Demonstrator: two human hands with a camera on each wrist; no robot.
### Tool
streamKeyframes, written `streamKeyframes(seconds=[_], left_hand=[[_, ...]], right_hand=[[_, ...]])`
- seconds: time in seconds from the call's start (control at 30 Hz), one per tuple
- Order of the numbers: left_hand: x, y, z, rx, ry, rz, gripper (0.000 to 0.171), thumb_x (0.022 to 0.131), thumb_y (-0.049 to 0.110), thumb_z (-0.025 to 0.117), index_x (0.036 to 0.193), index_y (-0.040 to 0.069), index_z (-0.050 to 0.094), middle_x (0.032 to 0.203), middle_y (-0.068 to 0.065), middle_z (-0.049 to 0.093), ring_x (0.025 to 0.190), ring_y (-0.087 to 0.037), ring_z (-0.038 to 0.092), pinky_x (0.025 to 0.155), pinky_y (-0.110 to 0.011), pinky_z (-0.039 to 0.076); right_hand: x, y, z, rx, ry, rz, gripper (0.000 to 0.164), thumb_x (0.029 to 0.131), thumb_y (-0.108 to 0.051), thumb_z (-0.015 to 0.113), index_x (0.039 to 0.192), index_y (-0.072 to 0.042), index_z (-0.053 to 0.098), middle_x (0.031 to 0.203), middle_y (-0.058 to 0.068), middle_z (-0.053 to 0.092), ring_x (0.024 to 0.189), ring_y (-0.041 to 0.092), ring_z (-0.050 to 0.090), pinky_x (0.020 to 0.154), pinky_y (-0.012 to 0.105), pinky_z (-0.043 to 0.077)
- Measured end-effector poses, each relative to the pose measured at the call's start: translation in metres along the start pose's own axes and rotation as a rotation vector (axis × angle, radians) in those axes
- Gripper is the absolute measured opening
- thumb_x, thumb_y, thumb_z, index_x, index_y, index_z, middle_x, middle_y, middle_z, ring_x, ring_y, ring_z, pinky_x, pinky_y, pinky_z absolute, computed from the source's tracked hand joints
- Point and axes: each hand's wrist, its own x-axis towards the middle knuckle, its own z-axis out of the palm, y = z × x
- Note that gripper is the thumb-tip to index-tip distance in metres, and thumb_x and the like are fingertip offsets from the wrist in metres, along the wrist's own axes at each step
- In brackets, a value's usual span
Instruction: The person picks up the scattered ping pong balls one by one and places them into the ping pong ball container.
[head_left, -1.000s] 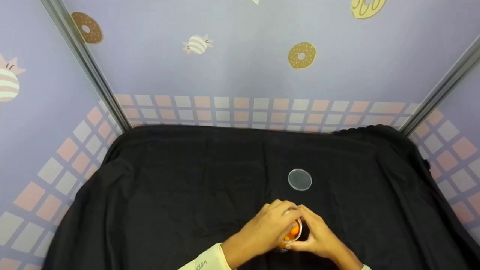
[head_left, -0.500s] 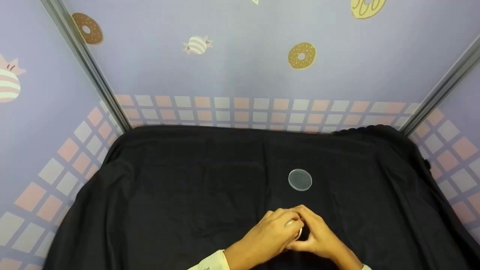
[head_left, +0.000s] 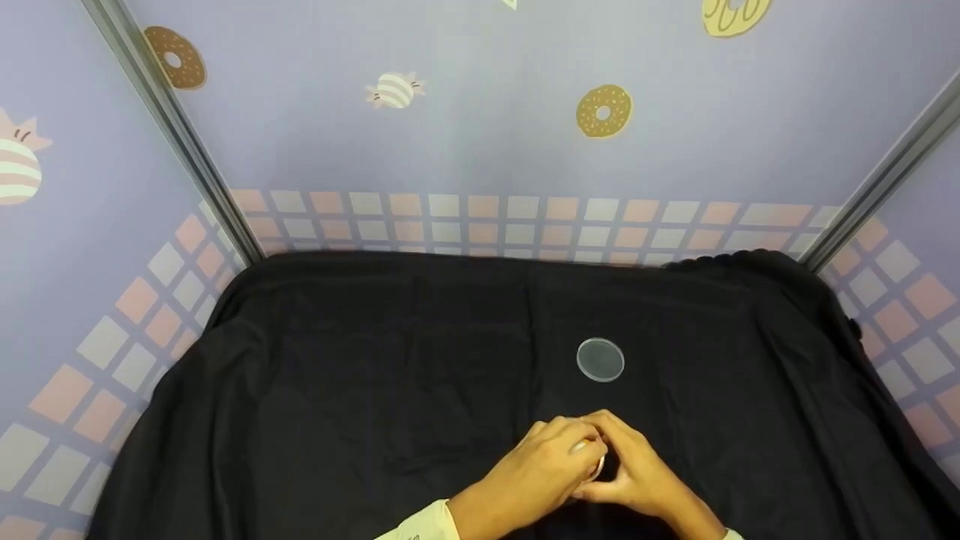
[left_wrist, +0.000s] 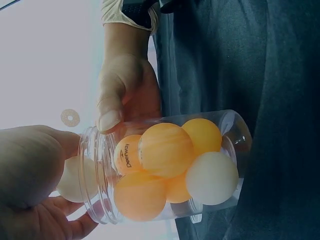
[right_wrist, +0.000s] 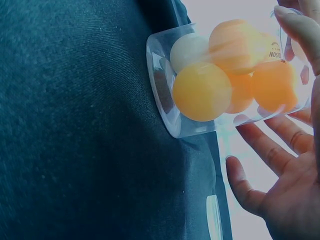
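Observation:
My right hand [head_left: 637, 472] grips a clear plastic jar [left_wrist: 230, 130] near its rim, thumb on the near side and fingers spread round the far side, as the right wrist view shows. Inside lie several orange ping-pong balls [right_wrist: 202, 92] and a white one [left_wrist: 212, 178], some with printed lettering. My left hand [head_left: 540, 457] arches over the jar's mouth. Its fingers hold another white ping-pong ball [left_wrist: 75, 182] at the threaded opening. In the head view, both hands hide most of the jar.
A clear round lid [head_left: 600, 360] lies flat on the black cloth [head_left: 337, 390], farther off beyond the hands. Behind the table stands a lilac wall [head_left: 480, 135] with printed sweets. Grey metal posts [head_left: 184, 142] mark its corners.
Over the past second my left hand has shifted slightly right and down over the jar's mouth, covering the orange balls seen before. Little differs since half a second ago; the lid stays put.

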Motion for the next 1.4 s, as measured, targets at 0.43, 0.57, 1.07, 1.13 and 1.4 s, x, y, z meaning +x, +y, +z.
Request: streamKeyframes(seconds=[0.43,0.57,1.07,1.13,1.4], left_hand=[[0.004,0.0,-0.003,0.026,0.001,0.009,0.017,0.093,0.026,0.072,0.108,0.023,0.065,0.119,0.009,0.063,0.098,-0.008,0.06,0.073,-0.019,0.045],[0.005,-0.001,-0.004,0.044,0.012,0.012,0.017,0.093,0.027,0.072,0.108,0.023,0.066,0.118,0.009,0.063,0.095,-0.008,0.059,0.071,-0.019,0.045],[0.007,0.0,-0.008,0.023,-0.014,0.008,0.028,0.091,0.027,0.073,0.117,0.022,0.066,0.128,0.006,0.064,0.1,-0.008,0.06,0.076,-0.021,0.047],[0.007,0.001,-0.009,0.024,-0.023,0.004,0.026,0.092,0.027,0.072,0.117,0.022,0.066,0.128,0.007,0.064,0.1,-0.008,0.06,0.076,-0.02,0.047],[0.008,0.002,-0.01,0.028,-0.041,-0.01,0.025,0.091,0.026,0.073,0.115,0.023,0.065,0.125,0.008,0.064,0.102,-0.007,0.06,0.076,-0.02,0.048]], right_hand=[[0.002,-0.005,-0.001,0.005,0.017,-0.006,0.07,0.067,-0.045,0.093,0.124,-0.023,0.06,0.115,-0.011,0.064,0.102,0.008,0.064,0.093,0.016,0.049],[0.008,-0.017,-0.004,0.035,0.031,-0.005,0.067,0.068,-0.042,0.093,0.122,-0.02,0.061,0.113,-0.011,0.064,0.1,0.008,0.064,0.092,0.014,0.048],[0.013,-0.031,-0.01,0.056,0.029,0.006,0.065,0.07,-0.038,0.093,0.124,-0.021,0.06,0.113,-0.012,0.064,0.098,0.007,0.064,0.09,0.017,0.051],[0.008,-0.022,-0.007,0.045,0.013,0.015,0.067,0.07,-0.039,0.093,0.126,-0.022,0.059,0.115,-0.012,0.063,0.1,0.007,0.064,0.09,0.019,0.052],[0.001,-0.009,-0.001,0.026,-0.011,0.039,0.07,0.07,-0.042,0.092,0.128,-0.024,0.058,0.117,-0.012,0.063,0.101,0.007,0.064,0.089,0.023,0.055]])
